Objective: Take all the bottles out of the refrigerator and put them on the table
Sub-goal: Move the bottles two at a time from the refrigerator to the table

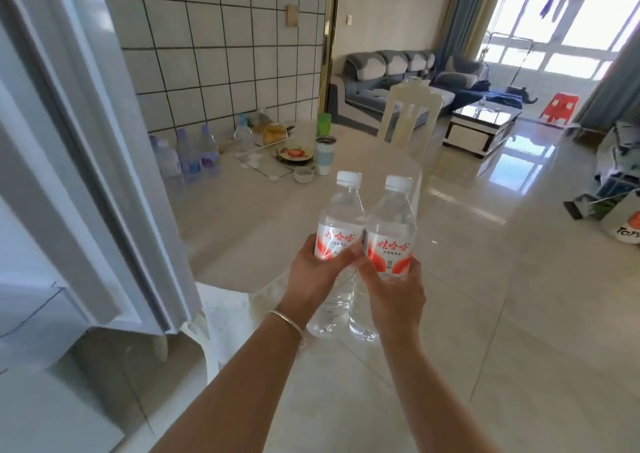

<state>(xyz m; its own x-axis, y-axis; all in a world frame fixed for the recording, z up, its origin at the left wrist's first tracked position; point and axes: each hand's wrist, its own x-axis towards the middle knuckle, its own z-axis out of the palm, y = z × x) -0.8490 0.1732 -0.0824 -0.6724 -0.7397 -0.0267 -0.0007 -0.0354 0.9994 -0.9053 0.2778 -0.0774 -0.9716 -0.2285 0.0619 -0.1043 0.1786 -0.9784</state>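
Hands raised before the table, each grasping one clear water bottle with a white cap and a red-and-white label. The left hand [317, 272], a silver bangle [287, 321] on its wrist, curls its fingers round the label of the left bottle [337, 241]; the right hand [394, 286] wraps the lower label of the right bottle [391, 241]. Both bottles stand upright, side by side and touching at the shoulders, held above the near edge of the pale table [242, 224]. At far left on the table, against the tiled wall [214, 54], stands a cluster of blue-labelled bottles [194, 158]; to their right lie a patterned plate [294, 154], a small bowl [303, 174], a light tumbler [325, 154] and a green cup [324, 121]. The open refrigerator door [86, 161] fills the left side. A cream chair [408, 113] stands at the far end of the table; beyond it are a grey sofa [388, 78], a coffee table [481, 123] and a red stool [559, 106].
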